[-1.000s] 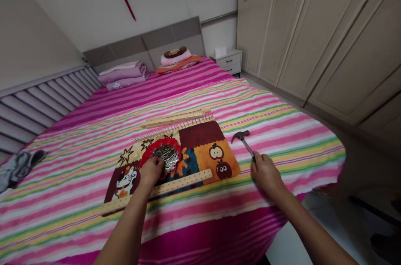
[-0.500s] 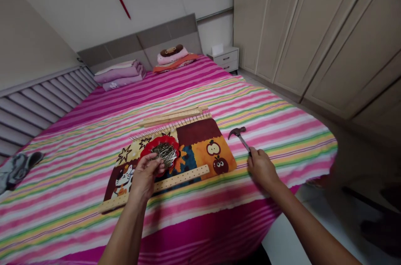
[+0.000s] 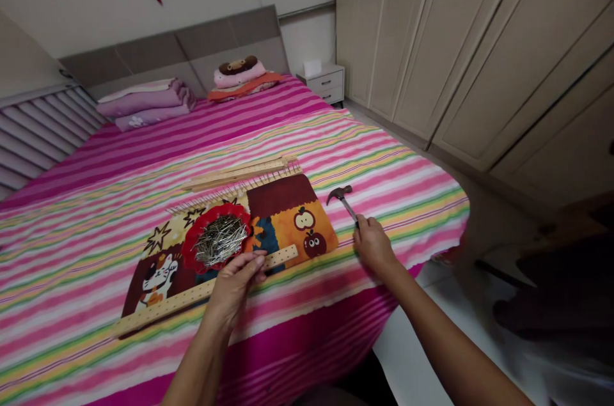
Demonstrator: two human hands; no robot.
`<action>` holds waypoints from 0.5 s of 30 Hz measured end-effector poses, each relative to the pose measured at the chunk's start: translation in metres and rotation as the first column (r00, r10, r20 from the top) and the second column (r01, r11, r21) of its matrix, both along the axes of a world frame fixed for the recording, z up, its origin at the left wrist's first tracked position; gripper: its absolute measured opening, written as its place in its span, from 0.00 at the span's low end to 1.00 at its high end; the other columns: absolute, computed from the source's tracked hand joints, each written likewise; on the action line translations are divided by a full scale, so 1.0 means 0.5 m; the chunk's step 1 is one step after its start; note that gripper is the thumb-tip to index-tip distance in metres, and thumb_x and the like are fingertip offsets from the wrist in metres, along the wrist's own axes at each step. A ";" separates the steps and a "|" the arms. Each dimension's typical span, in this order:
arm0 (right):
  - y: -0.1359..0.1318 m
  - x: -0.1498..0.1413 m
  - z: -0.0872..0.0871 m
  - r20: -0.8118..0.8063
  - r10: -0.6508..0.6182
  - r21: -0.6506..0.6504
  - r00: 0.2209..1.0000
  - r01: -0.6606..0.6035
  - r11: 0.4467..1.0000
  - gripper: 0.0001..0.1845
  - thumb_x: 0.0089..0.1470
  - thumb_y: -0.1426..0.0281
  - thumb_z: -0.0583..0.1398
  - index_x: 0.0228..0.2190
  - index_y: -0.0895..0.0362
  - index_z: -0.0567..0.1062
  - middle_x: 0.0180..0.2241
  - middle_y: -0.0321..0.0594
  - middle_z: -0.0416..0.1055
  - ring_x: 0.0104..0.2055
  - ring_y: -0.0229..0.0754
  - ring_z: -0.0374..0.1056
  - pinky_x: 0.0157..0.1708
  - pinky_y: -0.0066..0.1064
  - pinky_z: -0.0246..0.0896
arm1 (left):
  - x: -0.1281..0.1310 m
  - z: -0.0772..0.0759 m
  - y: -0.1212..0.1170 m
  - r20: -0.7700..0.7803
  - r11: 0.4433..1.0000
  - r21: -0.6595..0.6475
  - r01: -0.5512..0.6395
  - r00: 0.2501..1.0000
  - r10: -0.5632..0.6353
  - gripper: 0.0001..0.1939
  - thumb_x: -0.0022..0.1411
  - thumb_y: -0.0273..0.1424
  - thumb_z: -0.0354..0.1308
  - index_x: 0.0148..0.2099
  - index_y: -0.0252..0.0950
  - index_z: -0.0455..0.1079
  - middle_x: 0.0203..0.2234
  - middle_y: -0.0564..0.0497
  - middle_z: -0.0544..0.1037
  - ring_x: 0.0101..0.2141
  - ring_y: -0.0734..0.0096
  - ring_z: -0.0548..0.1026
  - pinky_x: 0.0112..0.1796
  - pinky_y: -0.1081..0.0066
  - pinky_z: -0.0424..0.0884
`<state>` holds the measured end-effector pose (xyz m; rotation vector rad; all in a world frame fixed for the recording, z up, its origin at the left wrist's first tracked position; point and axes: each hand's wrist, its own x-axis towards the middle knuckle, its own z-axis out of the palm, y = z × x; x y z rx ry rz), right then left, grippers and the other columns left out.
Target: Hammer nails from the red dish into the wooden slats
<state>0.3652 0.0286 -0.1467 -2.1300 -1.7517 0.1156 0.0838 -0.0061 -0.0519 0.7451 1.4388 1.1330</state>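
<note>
My right hand (image 3: 374, 243) is wrapped around the handle of a claw hammer (image 3: 341, 196), its head pointing away from me over the striped sheet. My left hand (image 3: 240, 275) is pinched closed above a wooden strip with small holes (image 3: 192, 296); whatever is between the fingertips is too small to make out. Just beyond that hand, a red scalloped bowl (image 3: 188, 252) holds a heap of nails (image 3: 223, 238). Bowl and strip rest on a patterned mat (image 3: 278, 195) with cat and apple pictures. Along the mat's far edge runs a strip with a row of upright nails (image 3: 235, 188).
More wooden strips (image 3: 230, 174) lie behind the nailed one. All this is on a bed with a striped sheet (image 3: 407, 201). Folded bedding (image 3: 148, 102) and a pillow stack (image 3: 242, 78) are by the headboard. A nightstand (image 3: 326, 83) and wardrobe (image 3: 432, 41) stand right.
My left hand has moved from the nails in the bowl toward the right part of the near wooden strip. The right hand still holds the hammer. The view has shifted right.
</note>
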 end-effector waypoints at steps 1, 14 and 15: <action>0.000 0.000 -0.001 -0.015 -0.001 -0.002 1.000 0.001 1.000 0.16 0.59 0.66 0.57 0.48 0.59 0.69 0.46 0.43 0.70 0.42 0.42 0.70 0.40 0.39 0.68 | 0.006 -0.004 0.001 0.000 1.000 0.009 -0.009 1.000 0.009 0.21 0.30 0.35 0.72 0.29 0.31 0.75 0.24 0.50 0.78 0.24 0.74 0.74 0.25 0.74 0.72; -0.018 0.032 -0.013 -0.419 0.060 0.132 0.906 -0.005 0.991 0.13 0.59 0.68 0.56 0.46 0.59 0.71 0.43 0.43 0.72 0.44 0.43 0.69 0.44 0.40 0.65 | 0.077 -0.079 0.048 -0.082 0.989 0.142 0.050 0.996 -0.039 0.22 0.33 0.42 0.69 0.28 0.33 0.70 0.22 0.53 0.75 0.24 0.75 0.72 0.28 0.73 0.70; -0.029 0.028 -0.014 -0.468 0.066 0.145 0.881 0.003 0.989 0.13 0.59 0.70 0.55 0.45 0.60 0.71 0.42 0.43 0.73 0.44 0.43 0.69 0.44 0.39 0.65 | 0.077 -0.088 0.052 -0.105 0.987 0.151 0.055 0.994 -0.039 0.21 0.35 0.43 0.69 0.28 0.34 0.70 0.22 0.54 0.75 0.24 0.76 0.71 0.26 0.74 0.68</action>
